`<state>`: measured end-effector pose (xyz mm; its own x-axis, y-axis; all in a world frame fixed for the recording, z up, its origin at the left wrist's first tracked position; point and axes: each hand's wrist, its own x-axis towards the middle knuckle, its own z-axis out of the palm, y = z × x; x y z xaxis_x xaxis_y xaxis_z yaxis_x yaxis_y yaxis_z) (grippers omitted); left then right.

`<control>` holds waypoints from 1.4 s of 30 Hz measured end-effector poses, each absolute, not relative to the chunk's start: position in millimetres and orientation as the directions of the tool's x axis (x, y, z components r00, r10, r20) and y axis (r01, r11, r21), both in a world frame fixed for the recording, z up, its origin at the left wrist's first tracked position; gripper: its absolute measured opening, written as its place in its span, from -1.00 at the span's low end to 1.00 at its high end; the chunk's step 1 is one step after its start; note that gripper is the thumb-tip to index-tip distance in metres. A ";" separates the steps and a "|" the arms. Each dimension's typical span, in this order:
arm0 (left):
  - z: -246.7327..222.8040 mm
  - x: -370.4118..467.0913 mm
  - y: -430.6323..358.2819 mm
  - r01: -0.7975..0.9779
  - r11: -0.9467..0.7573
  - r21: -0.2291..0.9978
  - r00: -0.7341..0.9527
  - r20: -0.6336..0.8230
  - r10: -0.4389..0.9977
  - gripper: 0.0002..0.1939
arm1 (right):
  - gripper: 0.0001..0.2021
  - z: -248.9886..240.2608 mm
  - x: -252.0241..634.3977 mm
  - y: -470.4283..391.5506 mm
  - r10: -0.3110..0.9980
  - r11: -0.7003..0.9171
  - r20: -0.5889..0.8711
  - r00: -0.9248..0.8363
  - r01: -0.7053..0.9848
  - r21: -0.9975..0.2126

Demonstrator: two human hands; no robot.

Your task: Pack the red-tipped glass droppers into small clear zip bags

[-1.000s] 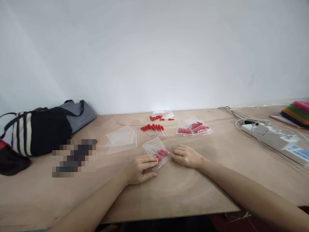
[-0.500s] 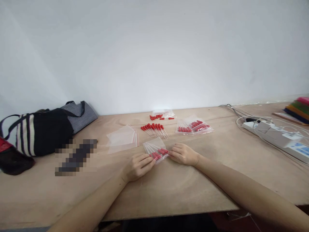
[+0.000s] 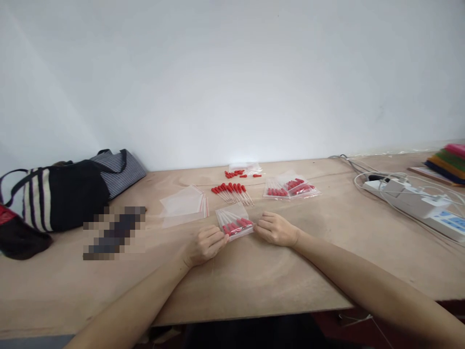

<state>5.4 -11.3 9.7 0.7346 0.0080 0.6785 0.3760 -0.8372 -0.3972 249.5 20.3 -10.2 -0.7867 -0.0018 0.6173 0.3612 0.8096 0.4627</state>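
Observation:
A small clear zip bag with several red-capped droppers inside lies flat on the wooden table. My left hand pinches its near left corner with curled fingers. My right hand grips the bag's near right edge. Behind the bag lies a loose row of red-capped droppers. A pile of empty clear bags sits to the left of it.
Filled bags lie at the back right, loose red caps near the wall. A striped handbag stands at the left. A white power strip with cables and coloured folders occupy the right.
Both hands have drawn closer together at the bag's near edge. The left fingers curled up from flat onto the corner, and the bag turned slightly squarer to me.

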 end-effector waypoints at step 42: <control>10.2 23.6 -9.1 0.378 -0.802 -0.462 0.763 0.646 -0.012 -0.86 | -0.75 -3.6 212.8 2.7 -0.048 0.800 0.690 -0.722 0.386 0.459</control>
<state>23.6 -9.1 10.2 0.7634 -0.0122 0.6458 0.3781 -0.8022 -0.4621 212.8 2.7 -3.6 -0.7224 -0.0476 0.6899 0.3859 0.8001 0.4593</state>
